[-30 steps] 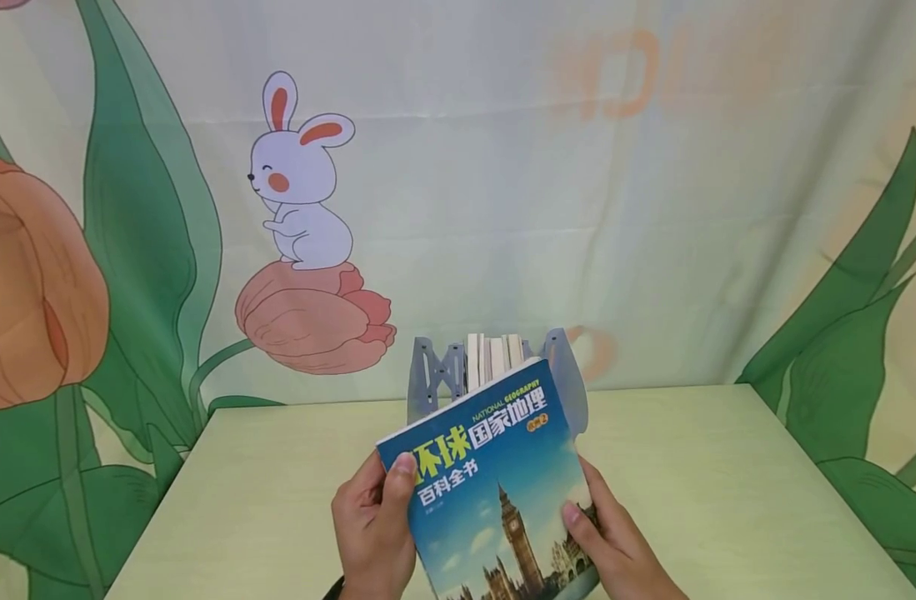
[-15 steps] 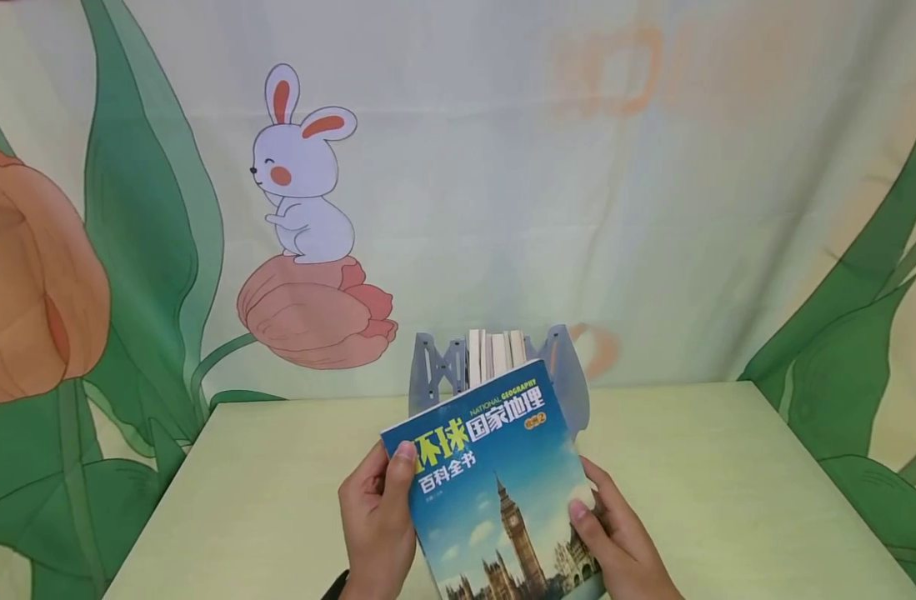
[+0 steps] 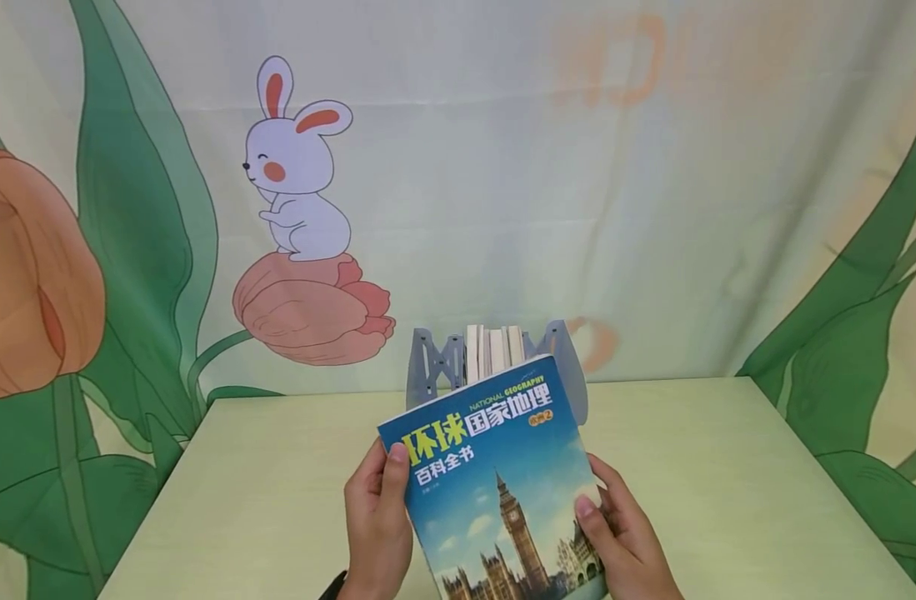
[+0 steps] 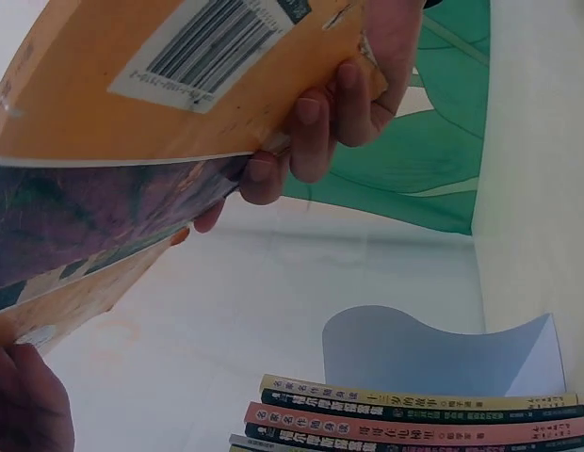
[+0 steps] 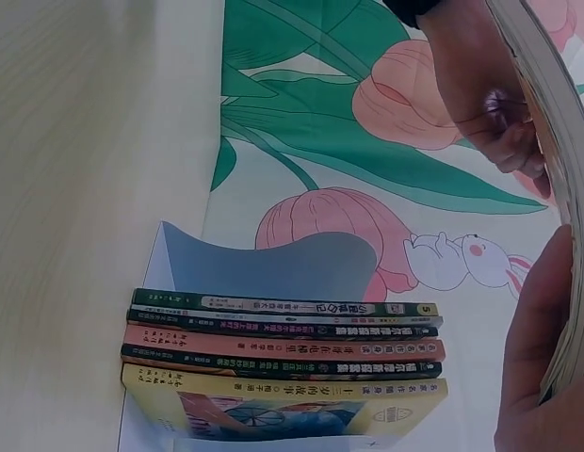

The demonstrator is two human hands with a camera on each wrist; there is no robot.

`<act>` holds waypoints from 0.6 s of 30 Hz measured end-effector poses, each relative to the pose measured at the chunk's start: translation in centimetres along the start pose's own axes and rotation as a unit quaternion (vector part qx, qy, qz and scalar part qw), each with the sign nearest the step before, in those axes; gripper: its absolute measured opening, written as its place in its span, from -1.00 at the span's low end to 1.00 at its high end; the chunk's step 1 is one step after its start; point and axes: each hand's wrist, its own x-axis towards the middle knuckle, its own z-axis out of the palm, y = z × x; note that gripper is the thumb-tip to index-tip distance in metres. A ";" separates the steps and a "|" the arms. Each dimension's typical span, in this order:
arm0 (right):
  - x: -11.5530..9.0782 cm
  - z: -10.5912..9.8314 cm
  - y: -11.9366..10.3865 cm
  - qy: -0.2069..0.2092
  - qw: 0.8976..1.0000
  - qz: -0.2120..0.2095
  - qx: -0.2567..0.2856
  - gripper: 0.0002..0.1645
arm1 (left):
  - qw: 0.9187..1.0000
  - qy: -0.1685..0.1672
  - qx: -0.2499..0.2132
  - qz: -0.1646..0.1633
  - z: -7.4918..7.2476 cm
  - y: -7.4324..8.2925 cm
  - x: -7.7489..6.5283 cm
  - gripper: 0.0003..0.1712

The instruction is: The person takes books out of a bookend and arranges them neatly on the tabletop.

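Observation:
Both hands hold a blue-covered paperback book (image 3: pixel 495 467) with a clock tower on its front, tilted, cover toward the head camera. My left hand (image 3: pixel 382 508) grips its left edge near the upper corner, thumb on the cover. At the lower right edge my right hand (image 3: pixel 626 533) holds it, its thumb also on the front. Underneath, in the left wrist view, an orange back cover with a barcode (image 4: pixel 207 47) shows, and the curled fingertips (image 4: pixel 311 113) of the right hand lie against it. The right wrist view sees the book (image 5: pixel 565 141) nearly edge-on.
Behind the held book, a grey-blue bookend rack (image 3: pixel 570 375) stands on the pale table (image 3: pixel 262 500). Several upright books (image 5: pixel 283 344) fill its middle, spines toward me. A curtain (image 3: pixel 465 167) printed with tulips and a rabbit hangs at the table's back edge.
The head view has tilted slightly, so the background sits a little higher. The book stays in both hands at nearly the same slant; the right thumb has shifted slightly outward.

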 end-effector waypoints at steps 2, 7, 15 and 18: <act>0.0 0.0 0.0 0.001 1.000 -0.009 0.000 -0.43 | 1.000 -0.013 0.003 -0.002 -0.1 -0.2 -0.2 -0.50; -0.3 0.0 0.1 0.008 1.000 -0.019 0.002 -0.48 | 0.999 -0.048 0.001 0.000 -0.4 -0.5 -0.8 -0.49; -0.6 0.2 0.6 0.020 0.999 -0.036 0.015 -0.51 | 0.994 -0.093 -0.026 -0.059 -0.6 -1.6 -2.7 -0.43; -0.8 0.2 0.8 0.024 0.999 -0.047 0.012 -0.51 | 0.991 -0.103 -0.023 -0.076 -0.7 -2.3 -3.3 -0.35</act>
